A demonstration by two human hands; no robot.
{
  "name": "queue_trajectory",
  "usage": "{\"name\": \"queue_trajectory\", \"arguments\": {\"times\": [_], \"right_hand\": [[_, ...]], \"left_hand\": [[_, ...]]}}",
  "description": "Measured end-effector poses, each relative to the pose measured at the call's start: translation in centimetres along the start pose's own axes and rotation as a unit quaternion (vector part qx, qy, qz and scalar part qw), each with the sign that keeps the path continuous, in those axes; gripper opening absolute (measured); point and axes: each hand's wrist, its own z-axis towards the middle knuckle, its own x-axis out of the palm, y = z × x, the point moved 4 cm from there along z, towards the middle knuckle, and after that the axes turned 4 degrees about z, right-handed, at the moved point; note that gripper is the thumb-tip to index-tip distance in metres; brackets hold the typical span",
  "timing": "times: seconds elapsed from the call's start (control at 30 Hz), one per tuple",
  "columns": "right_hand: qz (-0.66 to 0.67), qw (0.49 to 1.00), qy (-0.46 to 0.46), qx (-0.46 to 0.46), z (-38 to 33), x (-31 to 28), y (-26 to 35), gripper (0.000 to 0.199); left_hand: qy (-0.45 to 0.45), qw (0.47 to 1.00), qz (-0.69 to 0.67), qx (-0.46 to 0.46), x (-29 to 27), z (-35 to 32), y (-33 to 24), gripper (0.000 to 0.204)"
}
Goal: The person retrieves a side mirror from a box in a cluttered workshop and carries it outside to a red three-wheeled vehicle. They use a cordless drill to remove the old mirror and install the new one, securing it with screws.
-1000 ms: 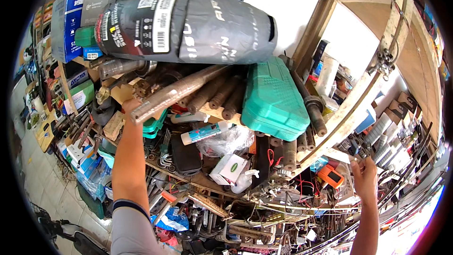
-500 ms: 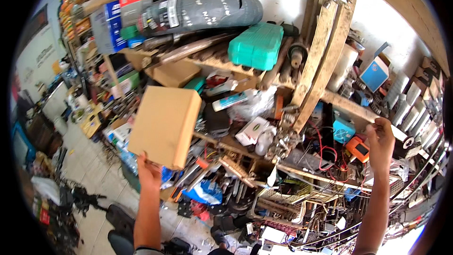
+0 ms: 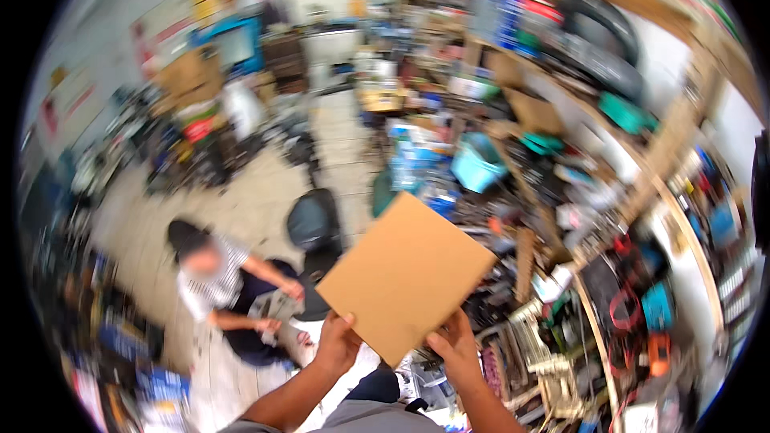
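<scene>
A plain brown cardboard box (image 3: 407, 277) is held up in front of me, its broad face toward the camera and turned cornerwise. My left hand (image 3: 340, 342) grips its lower left edge, thumb on the face. On the lower right edge my right hand (image 3: 455, 346) holds it the same way, thumb in front. The fingers of both hands are hidden behind the box.
To the left a person (image 3: 228, 289) in a striped shirt and dark cap sits low, handling something greyish. A black motorcycle seat (image 3: 314, 220) stands beyond the box. Cluttered shelves on the right hold a grey tyre (image 3: 597, 56), a teal case (image 3: 627, 112) and an orange device (image 3: 658, 353).
My view has swung left, bringing the seated person into sight. My right hand has come from the shelf area onto the box, which was in my left hand alone.
</scene>
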Motion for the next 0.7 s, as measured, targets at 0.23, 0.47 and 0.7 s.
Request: {"name": "queue_trajectory", "arguments": {"times": [0.23,0.47,0.7], "right_hand": [[0.021,0.982,0.145,0.12,-7.0,10.8,-5.8,0.075],[-0.043,0.927,0.28,0.246,-12.6,18.0,-11.6,0.061],[-0.02,0.902,0.38,0.204,-20.7,28.4,-14.0,0.063]], "left_hand": [[-0.161,0.977,-0.122,0.073,-8.6,-16.8,-5.8,0.07],[-0.267,0.937,-0.216,0.055,-17.2,-28.9,-6.1,0.073],[-0.313,0.887,-0.334,0.068,-24.0,-40.6,-7.8,0.073]]}}
